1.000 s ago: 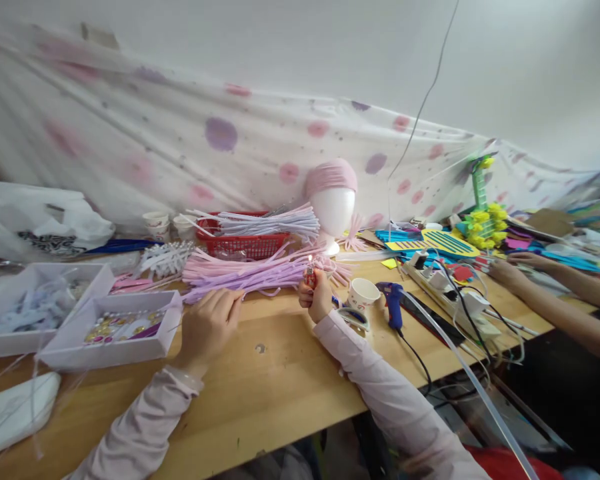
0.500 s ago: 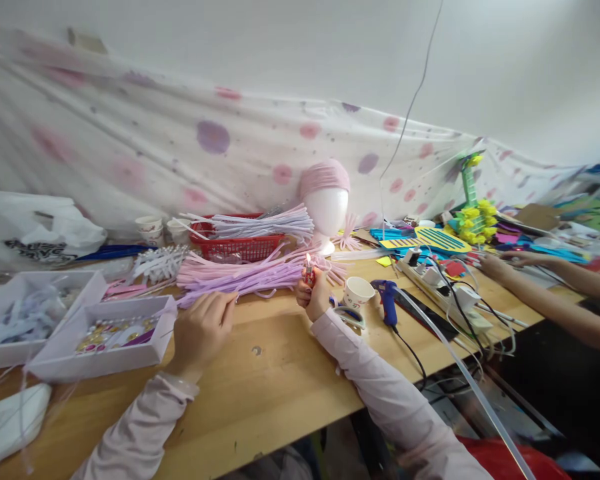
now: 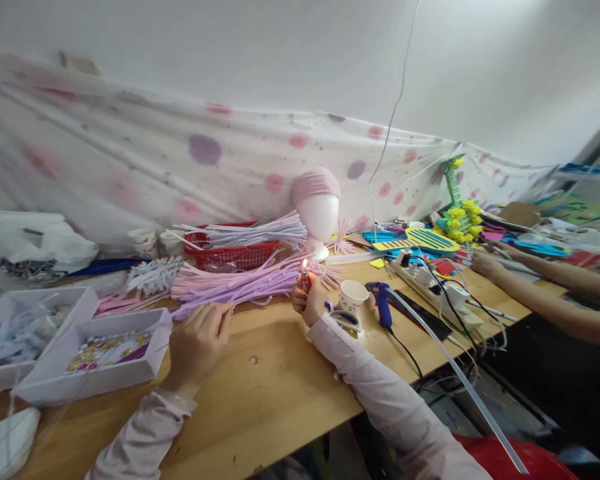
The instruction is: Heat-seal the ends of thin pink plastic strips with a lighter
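Observation:
My right hand (image 3: 310, 300) is closed around a red lighter (image 3: 305, 280), held upright with a small flame (image 3: 305, 265) at its top. To the left, my left hand (image 3: 200, 340) is raised above the table with fingers pinched together; what sits at the fingertips is too small to make out. Behind both hands lies a bundle of purple and pink fuzzy stems (image 3: 240, 285). A white foam head (image 3: 319, 217) wearing a pink wrap (image 3: 316, 185) stands beyond my right hand.
Near my right forearm are a paper cup (image 3: 353, 293), scissors (image 3: 347, 320), a blue glue gun (image 3: 381, 301) and a power strip (image 3: 437, 293) with cables. White boxes of beads (image 3: 93, 353) stand left. A co-worker's arms (image 3: 540, 287) reach in from the right. Behind sits a red basket (image 3: 230, 257).
The camera view has shifted slightly, moving the scene a little left and down. Both hands keep nearly the same pose, and the lighter stays lit.

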Action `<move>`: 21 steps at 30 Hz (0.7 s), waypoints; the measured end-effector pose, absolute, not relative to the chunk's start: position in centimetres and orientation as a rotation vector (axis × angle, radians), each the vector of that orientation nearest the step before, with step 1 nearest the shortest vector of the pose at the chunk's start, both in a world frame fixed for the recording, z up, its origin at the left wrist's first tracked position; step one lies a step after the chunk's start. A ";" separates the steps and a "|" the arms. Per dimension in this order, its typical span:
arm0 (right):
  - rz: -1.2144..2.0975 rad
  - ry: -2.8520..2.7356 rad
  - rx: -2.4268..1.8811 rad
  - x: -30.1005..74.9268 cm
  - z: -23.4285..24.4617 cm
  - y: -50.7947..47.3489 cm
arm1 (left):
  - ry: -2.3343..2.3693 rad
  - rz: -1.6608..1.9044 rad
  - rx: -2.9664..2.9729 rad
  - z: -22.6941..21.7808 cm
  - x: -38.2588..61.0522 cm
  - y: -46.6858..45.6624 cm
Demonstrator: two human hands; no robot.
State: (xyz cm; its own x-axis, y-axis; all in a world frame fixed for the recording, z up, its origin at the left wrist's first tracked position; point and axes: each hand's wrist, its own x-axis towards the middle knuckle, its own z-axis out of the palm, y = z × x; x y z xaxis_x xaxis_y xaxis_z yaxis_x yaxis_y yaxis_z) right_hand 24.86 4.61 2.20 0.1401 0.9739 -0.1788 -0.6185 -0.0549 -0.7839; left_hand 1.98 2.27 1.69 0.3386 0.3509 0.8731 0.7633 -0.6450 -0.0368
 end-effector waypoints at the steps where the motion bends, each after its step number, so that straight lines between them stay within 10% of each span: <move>1: 1.397 -0.528 -0.887 24.8 2.1 4.6 | -0.970 -1.251 -2.159 1.7 2.0 2.3; 21: 1.368 -0.663 -0.964 23.8 2.0 4.3 | -0.980 -1.290 -2.207 1.5 2.2 2.2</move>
State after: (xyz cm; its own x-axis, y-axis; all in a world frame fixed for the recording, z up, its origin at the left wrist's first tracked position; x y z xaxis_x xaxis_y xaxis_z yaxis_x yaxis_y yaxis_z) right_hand 23.85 4.31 2.04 0.1246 0.9822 -0.1406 -0.4983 -0.0606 -0.8649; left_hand 2.22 2.25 1.50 0.3278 0.3688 0.8698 0.7394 -0.6732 0.0068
